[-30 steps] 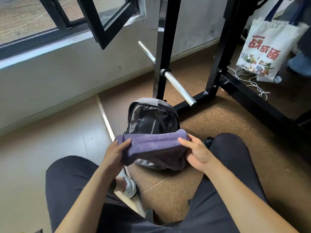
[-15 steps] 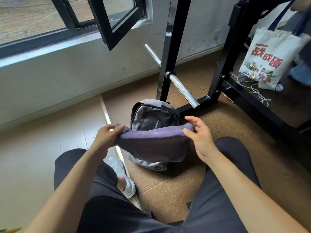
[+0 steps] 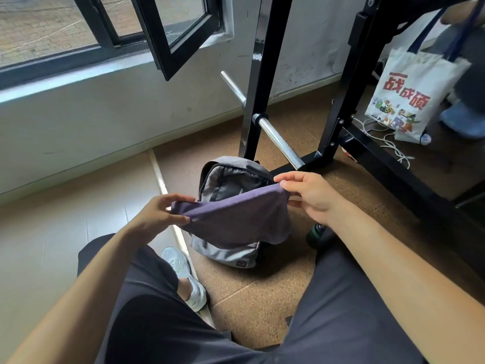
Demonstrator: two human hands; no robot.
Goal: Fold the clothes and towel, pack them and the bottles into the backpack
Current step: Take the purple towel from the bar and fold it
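- Nearest, at 6 o'clock, are the person's knees in dark trousers. A pale shoe (image 3: 183, 274) is tucked back between them at 7 o'clock. The seated straddle leaves the floor ahead free as a work spot.
- The left hand (image 3: 160, 214), at 9 o'clock of the work spot, pinches one end of the purple towel (image 3: 236, 222) between thumb and curled fingers.
- The right hand (image 3: 312, 198), at 3 o'clock, nips the other top corner with thumb and forefinger, its remaining fingers loosely spread.
- The two hands are held apart, so the upper edge is pulled taut and the doubled cloth hangs straight. I judge this squares the fold before packing.
- The purple towel hangs in the air directly over the backpack, covering its middle. Whether its lower hem touches the bag I cannot tell.
- A dark green bottle (image 3: 318, 231) stands on the floor at 4 o'clock of the towel, just beside the right knee. Only its top shows, and it sits within easy reach for packing later.
- The grey backpack (image 3: 228, 254) lies on the cork floor at 12 o'clock from the lap. Its far end seems open, though the cloth hides much of it.
- Beyond it at 12 to 1 o'clock rises a black rack (image 3: 256, 82) with a chrome bar (image 3: 278, 140) slanting toward the bag.
- At 2 o'clock a printed tote bag (image 3: 409, 95) hangs above a white cable (image 3: 393, 148).
- At 11 o'clock a black-framed window (image 3: 178, 35) stands ajar above the sill.
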